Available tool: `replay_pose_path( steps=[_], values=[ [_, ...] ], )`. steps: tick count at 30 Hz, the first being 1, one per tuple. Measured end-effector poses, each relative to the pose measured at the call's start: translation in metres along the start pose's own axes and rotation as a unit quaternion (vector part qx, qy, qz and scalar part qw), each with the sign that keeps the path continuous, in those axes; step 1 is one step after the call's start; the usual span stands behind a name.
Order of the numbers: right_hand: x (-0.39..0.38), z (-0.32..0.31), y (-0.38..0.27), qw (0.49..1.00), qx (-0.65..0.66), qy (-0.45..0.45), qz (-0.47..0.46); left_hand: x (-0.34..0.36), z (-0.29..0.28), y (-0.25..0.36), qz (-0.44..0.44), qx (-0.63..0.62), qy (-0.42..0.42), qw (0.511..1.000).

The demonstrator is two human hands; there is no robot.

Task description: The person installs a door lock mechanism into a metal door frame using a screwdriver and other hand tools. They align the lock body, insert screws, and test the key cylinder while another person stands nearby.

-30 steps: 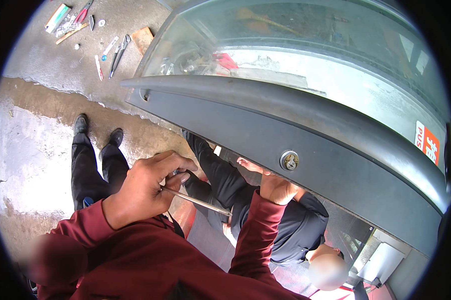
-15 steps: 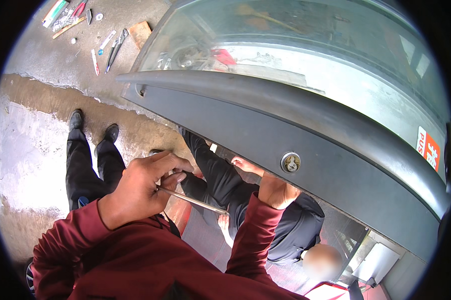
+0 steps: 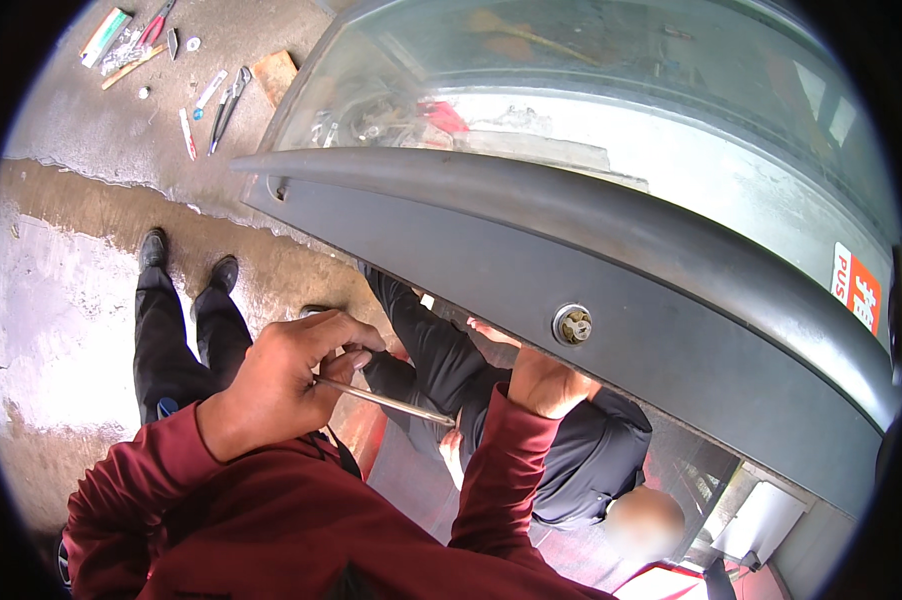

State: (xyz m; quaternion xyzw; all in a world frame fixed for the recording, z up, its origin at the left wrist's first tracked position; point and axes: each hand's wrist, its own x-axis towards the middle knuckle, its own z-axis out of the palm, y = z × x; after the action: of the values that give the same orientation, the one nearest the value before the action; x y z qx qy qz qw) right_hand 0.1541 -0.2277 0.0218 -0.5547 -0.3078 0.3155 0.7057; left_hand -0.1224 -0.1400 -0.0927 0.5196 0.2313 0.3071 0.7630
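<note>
Concrete floor (image 3: 121, 135) with slip-joint pliers (image 3: 238, 84) lies beyond a dark grey door rail (image 3: 451, 240) bearing a round lock cylinder (image 3: 572, 325). The left hand (image 3: 296, 372) keeps a closed grip around a slim metal rod (image 3: 386, 401) pointing rightward. The right hand (image 3: 549, 384) meets the rail's lower edge, fingers hidden; its grip I cannot tell.
</note>
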Motion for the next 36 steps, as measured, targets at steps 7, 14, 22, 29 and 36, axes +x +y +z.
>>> replay_pose_path(
  steps=[7, 14, 22, 29, 36],
  values=[
    [0.005, 0.006, -0.003, 0.995, -0.010, -0.092, 0.029, -0.002, -0.003, 0.000, 0.010, -0.008, 0.010, 1.000],
    [0.009, 0.002, -0.003, 0.997, 0.018, -0.053, 0.060, -0.001, -0.001, 0.000, -0.008, -0.008, -0.001, 1.000],
    [-0.006, 0.035, -0.001, 0.996, -0.049, 0.059, -0.037, -0.001, -0.002, 0.001, -0.011, -0.010, 0.002, 1.000],
    [0.016, 0.016, -0.008, 0.982, 0.036, -0.146, 0.114, -0.004, -0.005, -0.001, -0.015, -0.010, 0.000, 1.000],
    [-0.007, 0.050, 0.000, 0.992, -0.068, 0.103, -0.001, -0.003, -0.006, 0.002, 0.013, -0.009, 0.005, 1.000]
  ],
)
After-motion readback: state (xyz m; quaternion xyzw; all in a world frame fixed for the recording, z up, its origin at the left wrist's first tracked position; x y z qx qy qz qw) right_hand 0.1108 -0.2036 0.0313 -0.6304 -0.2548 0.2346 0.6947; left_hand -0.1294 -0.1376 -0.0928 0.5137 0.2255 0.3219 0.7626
